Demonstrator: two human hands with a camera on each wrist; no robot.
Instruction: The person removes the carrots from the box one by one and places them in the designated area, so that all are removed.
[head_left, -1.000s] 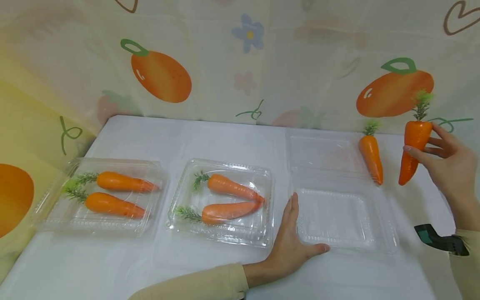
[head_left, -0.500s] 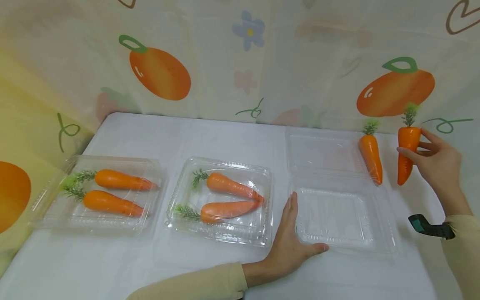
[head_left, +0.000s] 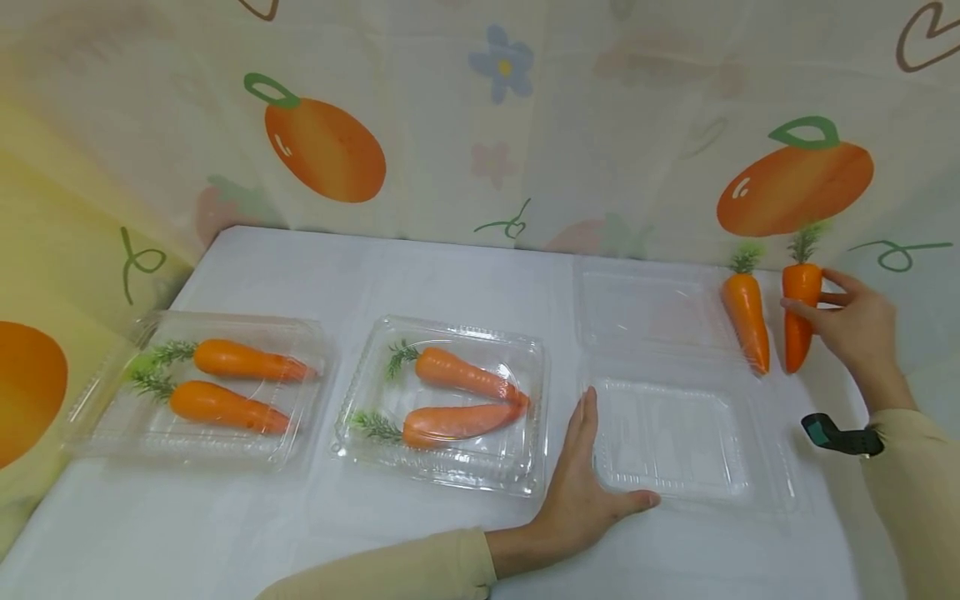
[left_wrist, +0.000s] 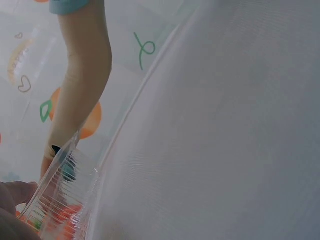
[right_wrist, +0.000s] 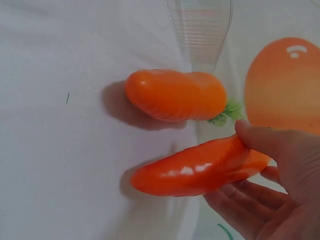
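Observation:
At the far right my right hand (head_left: 858, 325) grips an orange carrot (head_left: 799, 321) with green leaves, thumb on one side and fingers on the other. The carrot's tip is close over the table in the right wrist view. Just left of it lies a second carrot (head_left: 745, 317), beside the lid of an open clear plastic clamshell box (head_left: 675, 437). My left hand (head_left: 577, 492) rests at this box's left front corner, fingers straight along its left side and thumb spread along the front. In the left wrist view part of that hand (left_wrist: 17, 197) shows at the box wall (left_wrist: 55, 185).
Left of my left hand stands a closed clear box (head_left: 442, 479) with two carrots inside. Another clear box (head_left: 217, 454) with two carrots is farther left. All rest on a white-covered table (head_left: 420, 550), with a fruit-printed curtain (head_left: 420, 108) behind it.
My right hand has moved left and slightly lower with the carrot, bringing it nearer the carrot on the table. My left hand has stayed in place.

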